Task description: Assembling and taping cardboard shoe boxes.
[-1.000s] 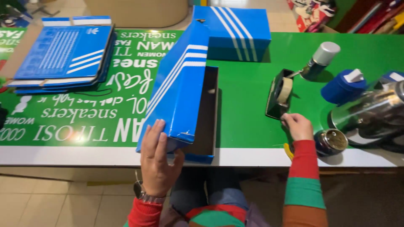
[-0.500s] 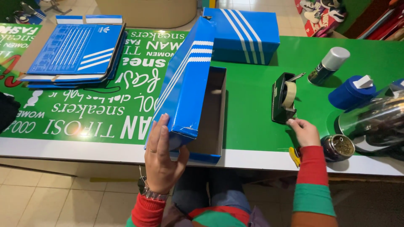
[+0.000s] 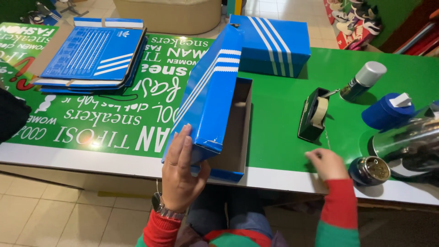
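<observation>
Cardboard shoebox [image 3: 231, 132] sits centre frame, empty, light and easily dented. Its blue lid [image 3: 206, 96] stands raised; left hand [image 3: 180, 176] clasps the near corner. Right hand [image 3: 327, 163], lower right, rests loosely curled, pinching nothing I can see.
</observation>
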